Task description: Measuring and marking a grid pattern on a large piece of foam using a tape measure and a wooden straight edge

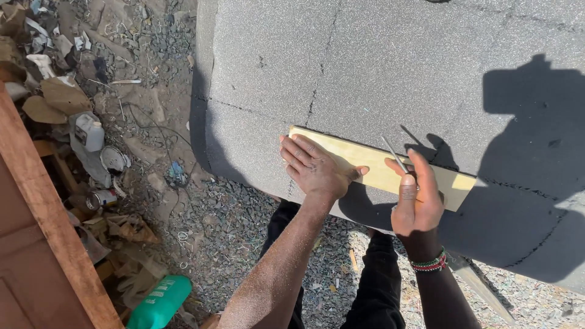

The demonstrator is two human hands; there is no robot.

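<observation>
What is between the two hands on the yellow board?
Only bare board lies between the left hand and right hand, seen in the head view.

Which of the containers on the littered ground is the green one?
The green plastic bottle lying at the bottom edge; the jug and tins farther up are white.

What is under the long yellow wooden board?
The pale yellow wooden board lies flat on a grey speckled slab with dark cracks. The left hand presses it down; the right hand holds a thin metal rod. The slab beneath it is hidden.
</observation>
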